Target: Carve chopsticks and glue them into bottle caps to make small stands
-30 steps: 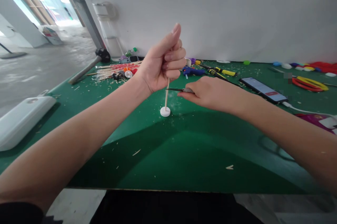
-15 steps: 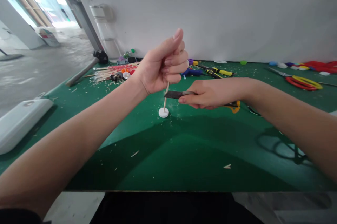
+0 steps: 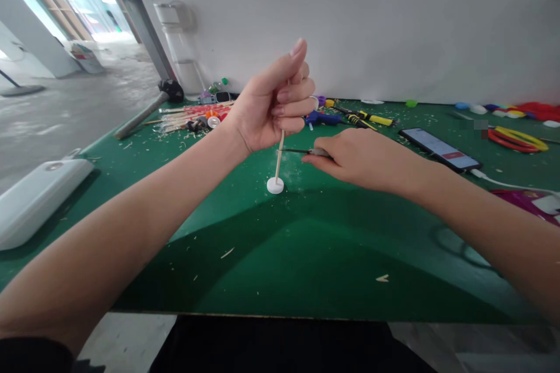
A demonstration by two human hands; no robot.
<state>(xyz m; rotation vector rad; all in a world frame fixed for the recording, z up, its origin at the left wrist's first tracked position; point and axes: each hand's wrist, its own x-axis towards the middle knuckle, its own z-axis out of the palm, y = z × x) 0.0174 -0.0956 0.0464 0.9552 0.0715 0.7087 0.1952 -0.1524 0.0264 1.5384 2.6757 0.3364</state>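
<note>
My left hand (image 3: 284, 98) is wrapped round a thin wooden stick (image 3: 279, 167), thumb pointing up. The stick stands nearly upright, its lower end on a round white plastic cap (image 3: 275, 186) that lies on the green table. From the right, my right hand (image 3: 350, 157) grips a utility knife (image 3: 321, 152). Its dark blade points left, seen nearly edge-on, and the tip is at the stick just below my left fist. Most of the knife's handle is hidden inside my fingers.
Packaged sticks (image 3: 196, 113) and a mallet (image 3: 149, 107) lie at the back left, a white power bank (image 3: 46, 201) at the left edge. Behind my right arm are a phone (image 3: 441, 149), scissors (image 3: 518, 138) and a blue glue gun (image 3: 322, 118). Wood shavings (image 3: 382, 278) are scattered about.
The knife blade has turned from showing its flat side to nearly edge-on, and my right hand has rolled over with it. The phone has come into sight behind my right forearm.
</note>
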